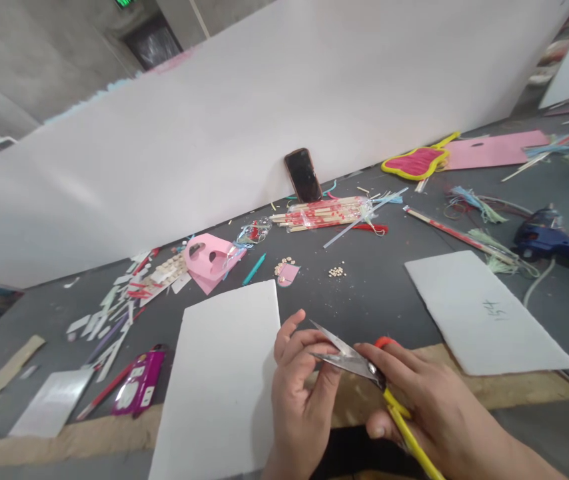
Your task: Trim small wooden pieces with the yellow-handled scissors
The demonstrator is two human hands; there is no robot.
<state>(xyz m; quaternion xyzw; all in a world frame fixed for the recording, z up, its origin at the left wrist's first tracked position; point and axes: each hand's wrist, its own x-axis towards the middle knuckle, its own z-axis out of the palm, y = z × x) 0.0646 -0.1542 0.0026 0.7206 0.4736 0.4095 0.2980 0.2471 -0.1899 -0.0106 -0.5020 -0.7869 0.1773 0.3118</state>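
From my remote seat I have the right hand (pixel 429 393) at the near side of the counter (pixel 379 287), its fingers curled about the yellow handles of a pair of scissors (pixel 375 376). The scissors lie in its grasp, handles toward the near right, blades parted and pointing left and slightly far. That brings the blades right up to the left hand (pixel 304 400), whose bent fingers and thumb meet around the lower blade; the upper blade's tip reaches up beside its fingertips. I cannot tell whether the left hand pinches anything small there.

Just left of the left hand I see a plain white board (pixel 224 387); to the right of the right hand is a second white board (pixel 489 313) with green marks. Beyond the hands, toward the far side, lie a little heap of pale bits (pixel 337 272), a small pink piece (pixel 288 274) with more bits around it, and a teal pen (pixel 254 269). Farther still, a bundle of sticks (pixel 329 213) lies in front of a phone (pixel 304 175) leaning on the white partition (pixel 204 153). At far right I have a blue glue gun (pixel 539 237); at near left, a purple packet (pixel 139 383).
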